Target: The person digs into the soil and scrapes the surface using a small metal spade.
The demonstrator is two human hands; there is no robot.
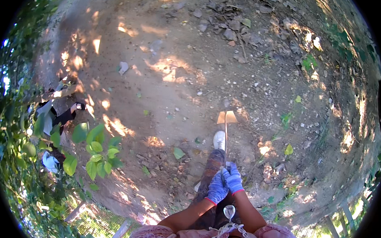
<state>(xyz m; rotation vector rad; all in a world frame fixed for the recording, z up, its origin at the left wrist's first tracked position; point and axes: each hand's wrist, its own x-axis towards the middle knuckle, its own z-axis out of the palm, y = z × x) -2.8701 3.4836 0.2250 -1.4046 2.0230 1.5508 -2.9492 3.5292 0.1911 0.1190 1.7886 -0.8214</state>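
Both hands wear blue-and-white knitted gloves with red cuffs and are close together, low in the middle of the view. My left hand (217, 187) and my right hand (233, 177) are closed around the upper end of a thin handle. That handle (226, 136) runs away from me to a flat, trapezoid hoe-like blade (227, 117), which is at the bare soil just beyond my foot. A white shoe (219, 140) shows beside the handle, on its left. Whether the blade touches the ground is hard to tell.
Dry leaves (229, 28) lie in a heap farther off. A leafy branch (99, 151) hangs at the left. Beyond it another person (64, 118) is partly hidden by foliage near a wooden pole (60, 93). Mesh fencing (97, 217) stands at the lower left.
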